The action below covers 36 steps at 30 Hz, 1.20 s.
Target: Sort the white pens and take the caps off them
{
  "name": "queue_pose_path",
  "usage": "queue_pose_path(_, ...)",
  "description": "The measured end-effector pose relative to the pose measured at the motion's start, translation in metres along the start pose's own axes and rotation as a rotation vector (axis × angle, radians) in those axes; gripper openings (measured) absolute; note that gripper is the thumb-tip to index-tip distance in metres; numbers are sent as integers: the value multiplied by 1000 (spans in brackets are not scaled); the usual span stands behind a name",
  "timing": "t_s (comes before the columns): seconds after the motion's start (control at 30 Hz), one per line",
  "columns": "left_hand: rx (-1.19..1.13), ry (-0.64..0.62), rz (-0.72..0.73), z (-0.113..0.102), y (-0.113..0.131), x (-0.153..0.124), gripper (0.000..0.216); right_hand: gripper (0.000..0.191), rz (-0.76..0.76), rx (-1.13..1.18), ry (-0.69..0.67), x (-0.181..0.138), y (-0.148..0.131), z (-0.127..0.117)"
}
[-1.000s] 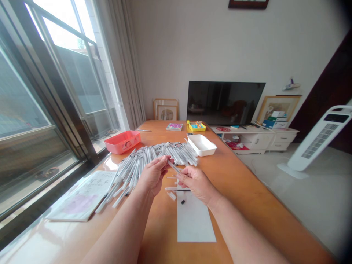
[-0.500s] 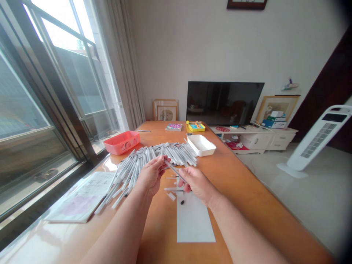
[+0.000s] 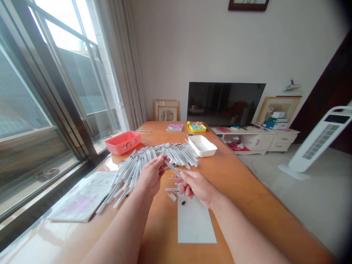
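My left hand pinches the far end of a slim greyish pen, which slants down toward the right. At its near end, the thumb and fingers of my right hand close on the pen. Beyond my hands spreads a big pile of pens with clear barrels. Below my right hand lies a white sheet of paper with a small black cap on it. Clear plastic pieces and another pen part rest beside the sheet's far end.
A red basket and a white tray flank the pile. A notebook lies at the left. Farther back on the wooden table are a colourful booklet, a yellow box and a single pen.
My right hand's fingers have shifted a little along the pen, and its lower fingers show more. My left hand keeps its pinch. The view has moved slightly.
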<state>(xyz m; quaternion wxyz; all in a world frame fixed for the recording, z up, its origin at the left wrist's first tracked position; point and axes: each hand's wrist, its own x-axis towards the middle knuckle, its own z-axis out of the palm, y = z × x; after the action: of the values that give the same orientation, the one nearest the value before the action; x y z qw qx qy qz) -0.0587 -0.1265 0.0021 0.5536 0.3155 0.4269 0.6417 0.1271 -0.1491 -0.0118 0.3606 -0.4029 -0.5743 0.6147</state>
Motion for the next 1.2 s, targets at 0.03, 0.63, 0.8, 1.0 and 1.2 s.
queue_pose_path(0.03,12,6,2,0,-1,0,36,44,-3,-17,11,0,0,0)
queue_pose_path(0.63,315,29,32,0,-8,-3,40,36,-118,269,384,2,-7,-8)
queue_pose_path(0.8,525,-17,37,3,-6,-8,38,28,-178,367,389,5,-7,-10)
queue_pose_path(1.0,696,-51,1,8,-4,-12,45,23,-204,479,382,7,-6,-12)
queue_pose_path(1.2,701,-15,-33,1,-7,-6,53,21,-223,496,416,7,-10,-19)
